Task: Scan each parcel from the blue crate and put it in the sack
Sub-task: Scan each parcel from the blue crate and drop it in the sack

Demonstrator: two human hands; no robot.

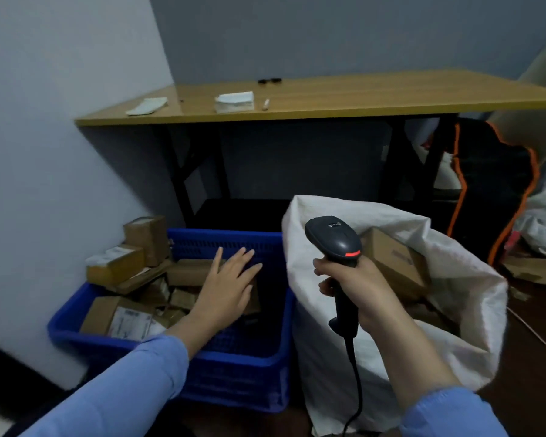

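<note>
A blue crate (234, 370) stands on the floor at lower left, holding several brown cardboard parcels (117, 316), stacked highest at its left side. My left hand (227, 285) hovers over the crate's middle with fingers spread and straight, holding nothing. To the right of the crate stands a white woven sack (375, 357) with its mouth open; a brown parcel (394, 263) lies inside. My right hand (356, 288) grips the handle of a dark grey barcode scanner (334, 241) in front of the sack, its cable hanging down.
A wooden table (328, 96) on black legs stands against the wall behind, with white packets and small items on top. A black bag with orange trim (498, 190) sits at right beside white bags and cardboard scraps on the dark floor.
</note>
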